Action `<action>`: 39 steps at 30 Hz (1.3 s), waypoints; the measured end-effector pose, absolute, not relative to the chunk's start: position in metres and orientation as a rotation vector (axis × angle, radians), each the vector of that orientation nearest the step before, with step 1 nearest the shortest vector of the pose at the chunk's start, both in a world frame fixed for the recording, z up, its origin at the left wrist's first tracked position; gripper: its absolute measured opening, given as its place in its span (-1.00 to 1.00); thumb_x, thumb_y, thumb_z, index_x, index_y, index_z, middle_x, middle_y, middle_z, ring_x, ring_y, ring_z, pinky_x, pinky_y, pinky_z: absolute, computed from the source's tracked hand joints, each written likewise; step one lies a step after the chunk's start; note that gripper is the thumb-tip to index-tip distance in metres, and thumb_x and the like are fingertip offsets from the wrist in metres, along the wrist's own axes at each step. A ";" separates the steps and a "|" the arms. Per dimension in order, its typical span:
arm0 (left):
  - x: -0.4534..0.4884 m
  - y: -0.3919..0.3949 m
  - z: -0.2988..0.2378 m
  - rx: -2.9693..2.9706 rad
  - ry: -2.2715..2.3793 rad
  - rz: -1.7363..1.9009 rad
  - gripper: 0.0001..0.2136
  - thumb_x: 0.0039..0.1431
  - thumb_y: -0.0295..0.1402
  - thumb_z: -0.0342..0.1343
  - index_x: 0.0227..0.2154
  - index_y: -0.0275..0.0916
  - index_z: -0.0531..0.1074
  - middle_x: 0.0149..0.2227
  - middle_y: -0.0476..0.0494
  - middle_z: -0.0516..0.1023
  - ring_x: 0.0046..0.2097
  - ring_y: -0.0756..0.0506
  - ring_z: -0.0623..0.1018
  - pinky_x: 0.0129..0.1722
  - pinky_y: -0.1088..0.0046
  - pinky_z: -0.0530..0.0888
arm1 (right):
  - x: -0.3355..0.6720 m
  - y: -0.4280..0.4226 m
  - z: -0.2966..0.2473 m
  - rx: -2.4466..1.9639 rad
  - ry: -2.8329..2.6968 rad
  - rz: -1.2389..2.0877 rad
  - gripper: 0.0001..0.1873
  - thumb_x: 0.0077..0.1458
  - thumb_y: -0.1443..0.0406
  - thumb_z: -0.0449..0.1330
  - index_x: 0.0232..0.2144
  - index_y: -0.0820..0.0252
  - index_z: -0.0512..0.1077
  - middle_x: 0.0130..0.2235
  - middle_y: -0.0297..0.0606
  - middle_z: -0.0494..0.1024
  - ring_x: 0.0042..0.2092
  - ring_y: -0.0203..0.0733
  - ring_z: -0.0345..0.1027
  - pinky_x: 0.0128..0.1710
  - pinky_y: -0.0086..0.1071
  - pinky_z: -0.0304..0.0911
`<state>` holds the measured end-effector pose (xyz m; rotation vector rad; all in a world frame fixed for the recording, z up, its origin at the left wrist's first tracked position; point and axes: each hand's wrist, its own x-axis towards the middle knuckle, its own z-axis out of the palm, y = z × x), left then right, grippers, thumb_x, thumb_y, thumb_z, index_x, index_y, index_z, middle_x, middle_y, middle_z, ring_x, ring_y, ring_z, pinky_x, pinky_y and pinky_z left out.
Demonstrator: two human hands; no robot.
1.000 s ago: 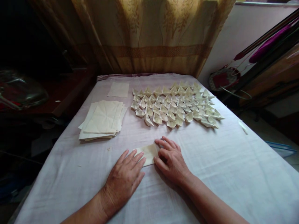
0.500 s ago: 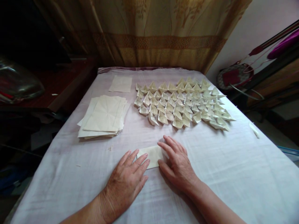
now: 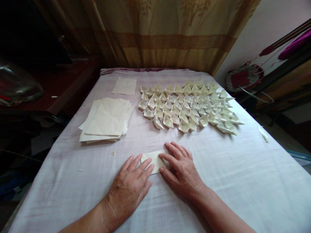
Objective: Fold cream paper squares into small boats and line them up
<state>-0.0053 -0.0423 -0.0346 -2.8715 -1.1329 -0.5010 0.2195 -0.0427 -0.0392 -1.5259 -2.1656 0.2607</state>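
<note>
A small folded cream paper (image 3: 152, 159) lies flat on the white cloth-covered table (image 3: 243, 181). My left hand (image 3: 130, 187) rests palm down with its fingers stretched out, the fingertips pressing the paper's left end. My right hand (image 3: 181, 168) also lies flat and open, its fingers spread over the paper's right part. Behind them, several folded paper boats (image 3: 187, 106) stand in rows. To the left lies a stack of flat cream sheets (image 3: 107, 119), with a single sheet (image 3: 124, 86) beyond it.
A patterned gold curtain (image 3: 165, 35) hangs behind the table's far edge. Dark wooden furniture (image 3: 65, 84) stands at the left. A round woven item (image 3: 243, 79) and poles lean at the right. A small paper scrap (image 3: 263, 134) lies near the right edge.
My right hand's fingers have slid left, further over the folded paper. The left hand keeps pressing its left end. The view has shifted a little.
</note>
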 end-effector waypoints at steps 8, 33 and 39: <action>-0.004 -0.044 -0.034 -2.854 -1.160 -0.501 -0.69 0.37 -0.26 -0.04 0.08 -0.15 0.44 0.13 -0.04 0.52 0.19 -0.23 0.42 0.19 0.13 0.25 | 0.220 -0.042 -0.041 -1.544 -2.188 0.244 -0.65 0.14 0.25 0.20 0.01 0.06 0.46 0.22 -0.09 0.36 0.29 0.12 0.11 0.22 0.10 0.02; -0.010 -0.041 -0.036 -2.877 -1.079 -0.448 -0.62 0.38 -0.17 -0.06 0.14 -0.18 0.40 0.20 -0.09 0.46 0.23 -0.17 0.37 0.28 0.23 0.13 | 0.227 -0.039 -0.030 -1.694 -2.162 0.448 -0.60 0.05 0.26 0.26 -0.01 0.02 0.47 0.28 -0.14 0.31 0.33 0.12 0.04 0.26 0.09 -0.06; -0.011 -0.041 -0.033 -2.931 -1.056 -0.390 -0.62 0.36 -0.11 -0.03 0.19 0.06 0.35 0.21 -0.12 0.42 0.21 -0.23 0.37 0.25 0.08 0.16 | 0.244 -0.038 -0.037 -1.685 -2.138 0.420 -0.61 0.07 0.29 0.24 -0.01 0.02 0.49 0.26 -0.12 0.32 0.33 0.14 0.03 0.24 0.12 -0.01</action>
